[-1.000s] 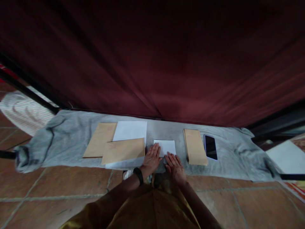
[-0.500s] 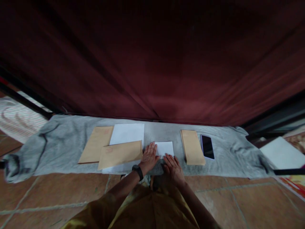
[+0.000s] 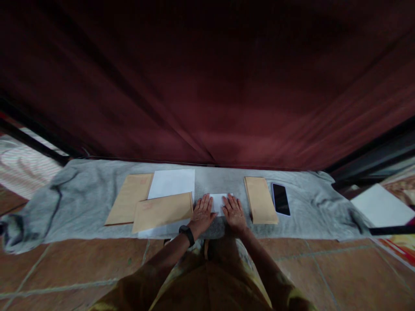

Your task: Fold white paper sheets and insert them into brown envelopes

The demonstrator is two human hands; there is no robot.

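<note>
A small white piece of paper [image 3: 218, 206], perhaps folded, lies on the grey cloth directly in front of me. My left hand [image 3: 202, 212], with a dark band on its wrist, rests flat over the paper's left end. Flat on the right part of the same paper is my right hand [image 3: 234, 212], its fingers stretched forward and slightly apart. Just left of my left hand, a brown envelope [image 3: 164, 211] lies across white sheets [image 3: 171, 181]. Another brown envelope [image 3: 129, 199] sits farther left. To the right of my right hand is a stack of brown envelopes [image 3: 261, 201].
A phone [image 3: 281, 199] with a dark screen lies right of the envelope stack. The grey cloth [image 3: 311, 207] covers a long narrow surface, with a dark red curtain [image 3: 207, 108] behind it. Tiled floor [image 3: 90, 261] shows below. A white board-like sheet [image 3: 382, 205] is at far right.
My right hand has moved forward from the paper's near edge and now lies flat over its right part. My left hand stays on the paper's left end.
</note>
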